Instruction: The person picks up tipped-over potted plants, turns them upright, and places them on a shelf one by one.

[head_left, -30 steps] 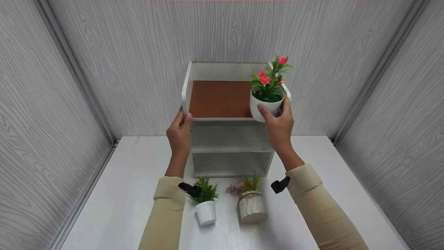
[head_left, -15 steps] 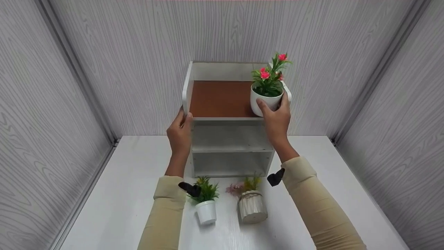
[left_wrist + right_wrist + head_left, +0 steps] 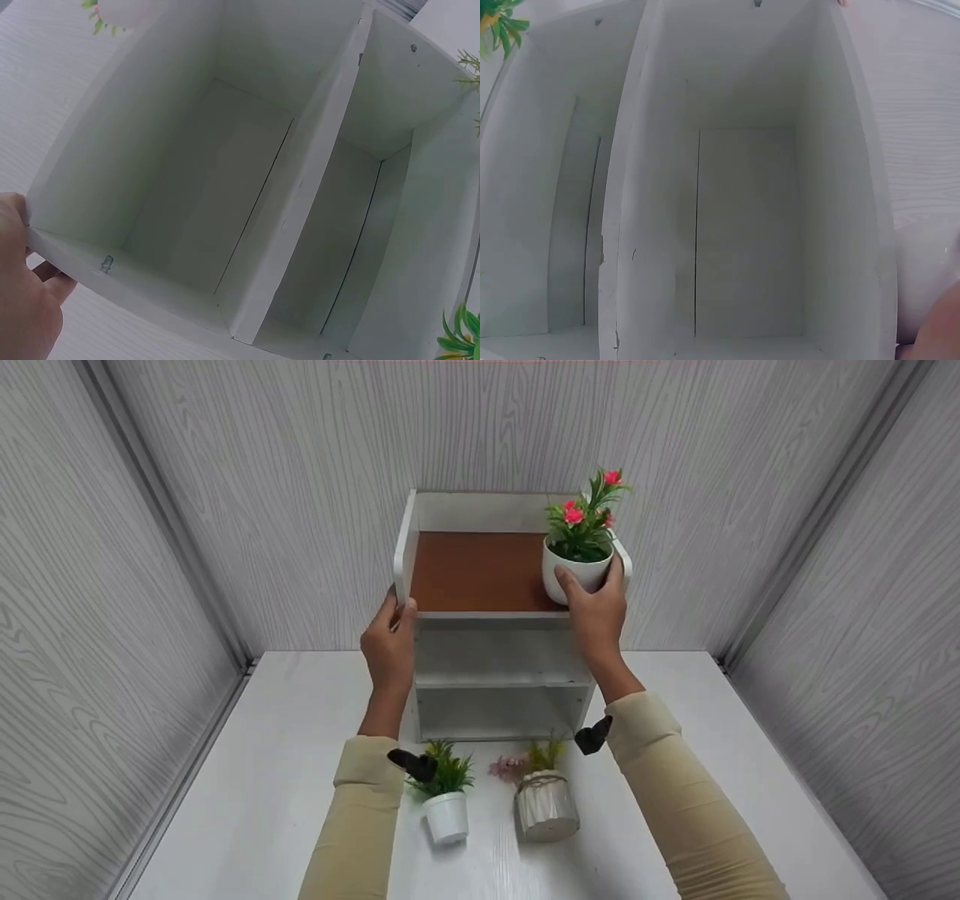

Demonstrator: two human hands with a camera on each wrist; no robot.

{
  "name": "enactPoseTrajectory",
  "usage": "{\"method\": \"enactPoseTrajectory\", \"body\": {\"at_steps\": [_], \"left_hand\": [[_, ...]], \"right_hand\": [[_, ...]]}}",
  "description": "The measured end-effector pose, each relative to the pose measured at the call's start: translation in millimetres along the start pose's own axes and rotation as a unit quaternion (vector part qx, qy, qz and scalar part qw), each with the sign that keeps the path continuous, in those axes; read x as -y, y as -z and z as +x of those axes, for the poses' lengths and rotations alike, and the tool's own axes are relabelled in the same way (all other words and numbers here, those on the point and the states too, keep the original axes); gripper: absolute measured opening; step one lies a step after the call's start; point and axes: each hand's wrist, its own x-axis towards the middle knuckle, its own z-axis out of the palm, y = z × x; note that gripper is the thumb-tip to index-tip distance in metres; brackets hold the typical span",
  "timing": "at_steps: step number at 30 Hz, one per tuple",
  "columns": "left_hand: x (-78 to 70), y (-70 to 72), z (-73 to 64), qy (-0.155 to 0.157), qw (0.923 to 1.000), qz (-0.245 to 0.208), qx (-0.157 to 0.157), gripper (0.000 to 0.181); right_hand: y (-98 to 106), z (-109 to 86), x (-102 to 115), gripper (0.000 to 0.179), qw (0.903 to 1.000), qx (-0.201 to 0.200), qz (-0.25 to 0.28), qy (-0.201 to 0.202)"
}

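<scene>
My right hand (image 3: pixel 598 611) holds a round white pot (image 3: pixel 568 582) with green leaves and pink flowers, thumb across its front and fingers round its right side. The pot is upright at the front right of the brown top of a small white shelf unit (image 3: pixel 491 616). With my left hand (image 3: pixel 389 641) I grip the front edge of the unit's left side panel, thumb in front and fingers behind. In the left wrist view the left hand (image 3: pixel 28 289) is at the shelf's corner. At the right wrist view's lower right, part of the right hand (image 3: pixel 936 330) shows beside the pot (image 3: pixel 922 270).
Two potted plants lie on the white table (image 3: pixel 300 780) before the shelf: a smooth white pot (image 3: pixel 448 817) with green leaves, and a ribbed cream pot (image 3: pixel 547 808) with a cord and pink and yellow flowers. Grey wood-grain walls (image 3: pixel 300 472) enclose the back and sides.
My right hand has moved the pink-flowered pot slightly up and back, from overlapping the shelf's front edge to the brown top. The left hand has kept its grip on the side panel.
</scene>
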Motion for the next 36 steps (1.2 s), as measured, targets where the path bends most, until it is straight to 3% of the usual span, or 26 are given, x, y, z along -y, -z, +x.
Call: {"method": "enactPoseTrajectory", "body": {"at_steps": [10,19,29,36], "left_hand": [[0.3,-1.6,1.2,0.004,0.9998,-0.016,0.010,0.051],[3.1,3.0,2.1,0.004,0.9999,-0.005,0.011,0.050],[-0.2,3.3,2.3,0.008,0.9998,-0.014,0.012,0.048],[-1.1,3.2,1.6,0.022,0.9994,-0.022,0.013,0.051]], "right_hand": [[6,-2.0,2,0.098,0.9996,-0.003,-0.020,-0.020],[10,-22.6,-10,0.089,0.9986,0.017,-0.047,0.017],[43,-73.6,-26,0.089,0.9957,0.030,-0.058,0.065],[59,-126.6,-60,0.084,0.9925,0.090,-0.063,0.055]]}}
